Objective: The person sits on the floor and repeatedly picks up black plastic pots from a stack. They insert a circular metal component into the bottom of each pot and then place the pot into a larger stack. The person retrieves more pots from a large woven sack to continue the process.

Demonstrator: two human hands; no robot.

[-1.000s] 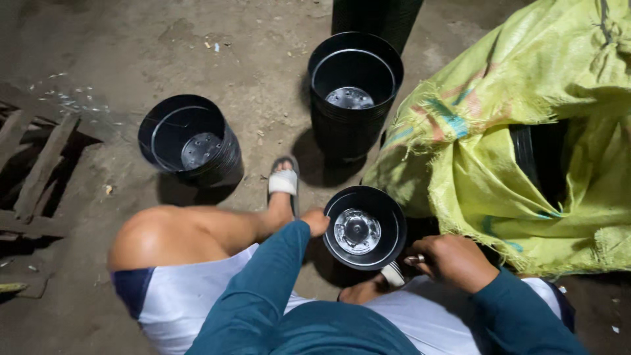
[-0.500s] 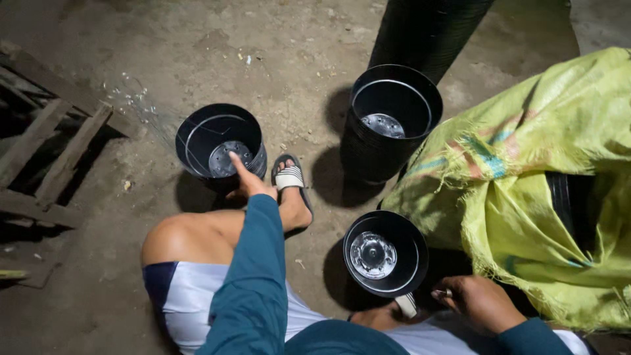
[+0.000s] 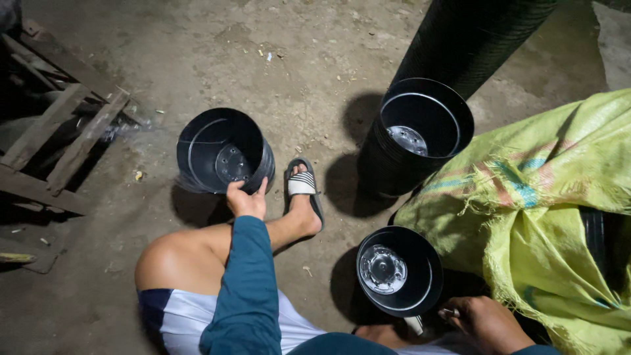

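A: Status of the left hand (image 3: pixel 246 201)?

B: I see it closed on the near rim of the left pot (image 3: pixel 222 160), thumb outside, fingers (image 3: pixel 238 190) curled over the edge. The pot stands on the dirt floor (image 3: pixel 197 59), tipped toward the hand, just beside the sandal (image 3: pixel 303 184).

A: And the right hand (image 3: pixel 485 322)?

B: Low at the frame edge, just below the near pot (image 3: pixel 399 271). I judge it loosely curled around a small pale object, but I cannot tell how firm the hold is, or what the object is.

A: How do I handle the left pot well?

B: In my judgement: keep the grip on the rim, thumb and fingers opposed, since the wall looks thin and will flex. Lift straight, level the pot before moving it, and clear the sandal and knee.

A: Other items?

B: A tall stack of pots (image 3: pixel 415 138) stands well apart to the right, a longer black stack (image 3: pixel 470 39) leaning behind it. A yellow sack (image 3: pixel 545 204) lies against both; wooden slats (image 3: pixel 59 138) lie far left.
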